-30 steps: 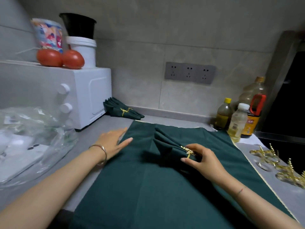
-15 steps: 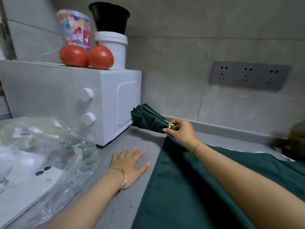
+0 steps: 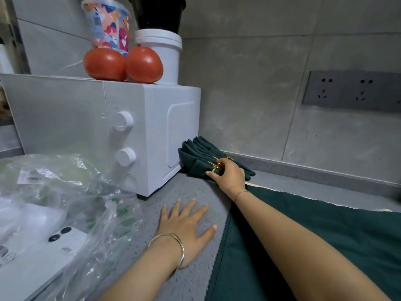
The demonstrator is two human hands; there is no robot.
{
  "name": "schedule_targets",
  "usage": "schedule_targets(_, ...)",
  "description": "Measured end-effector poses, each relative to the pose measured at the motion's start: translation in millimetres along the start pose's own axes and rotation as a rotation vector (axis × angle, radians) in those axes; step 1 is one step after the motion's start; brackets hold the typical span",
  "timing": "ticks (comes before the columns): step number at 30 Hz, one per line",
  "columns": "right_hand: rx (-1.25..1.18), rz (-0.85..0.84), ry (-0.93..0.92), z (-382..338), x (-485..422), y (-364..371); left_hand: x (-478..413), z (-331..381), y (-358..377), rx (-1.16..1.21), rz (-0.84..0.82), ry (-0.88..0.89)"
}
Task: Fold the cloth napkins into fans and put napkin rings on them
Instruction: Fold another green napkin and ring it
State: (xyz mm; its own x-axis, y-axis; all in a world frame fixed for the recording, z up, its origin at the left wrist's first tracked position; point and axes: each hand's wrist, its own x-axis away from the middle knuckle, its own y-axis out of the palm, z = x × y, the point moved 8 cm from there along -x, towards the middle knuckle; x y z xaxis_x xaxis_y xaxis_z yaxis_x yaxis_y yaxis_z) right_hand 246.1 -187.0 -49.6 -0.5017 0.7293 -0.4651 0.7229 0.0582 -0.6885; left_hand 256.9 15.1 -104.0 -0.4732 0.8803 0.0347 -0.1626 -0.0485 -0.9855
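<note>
At the back of the tabletop [image 3: 165, 192], just beside the white oven [image 3: 152, 127], our right hand [image 3: 230, 177] grips a fan [image 3: 195, 168] of dark green cloth at its gold ring [image 3: 213, 165], with the thumb on the near side and the fingers curled over the top. The fan lies on the tabletop with its pleats spread toward the oven's side; we cannot tell whether they touch it. A second fan [image 3: 201, 144] lies right behind it, and its own ring [image 3: 228, 157] just shows above our knuckles.

Our left hand [image 3: 186, 224] lies flat on the bare grey tabletop, palm down, fingers straight and spread, holding nothing. A thin bangle [image 3: 173, 246] circles its wrist. Under our right forearm a flat napkin [image 3: 325, 246] of the same green is spread out, its scalloped edge near our left thumb.

On top of the oven stand two tomatoes [image 3: 105, 64], touching each other. Behind them are a patterned cup [image 3: 108, 25] and a white tub [image 3: 165, 53] with a black pot [image 3: 160, 11] set in it.

Left of our left hand lies a crumpled clear bag [image 3: 65, 192] with a white phone [image 3: 43, 257] beside it; we cannot tell whether the phone is inside the bag. A grey socket strip [image 3: 351, 92] sits on the tiled wall to the right.
</note>
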Motion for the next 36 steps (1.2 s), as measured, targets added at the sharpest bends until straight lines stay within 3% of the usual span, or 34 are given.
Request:
schedule_targets(10,-0.052,-0.088,0.011,39.6,110.3,-110.4,7.6,17.8,-5.2,0.095,-0.039,0.045)
schedule_targets(15,0.042,-0.197,0.095,79.4,196.5,-169.1,34.6,88.6,-5.1,0.073,-0.070,0.284)
schedule_targets(20,0.210,-0.267,0.148,104.3,272.0,-223.8,89.2,156.3,8.7,0.038,-0.210,0.449)
schedule_targets(24,0.358,-0.407,0.192,114.9,325.6,-252.8,128.8,186.1,26.0,-0.044,-0.294,0.446)
schedule_targets(36,0.438,-0.448,0.278,117.4,375.4,-291.7,158.3,214.6,34.9,-0.060,-0.212,0.428)
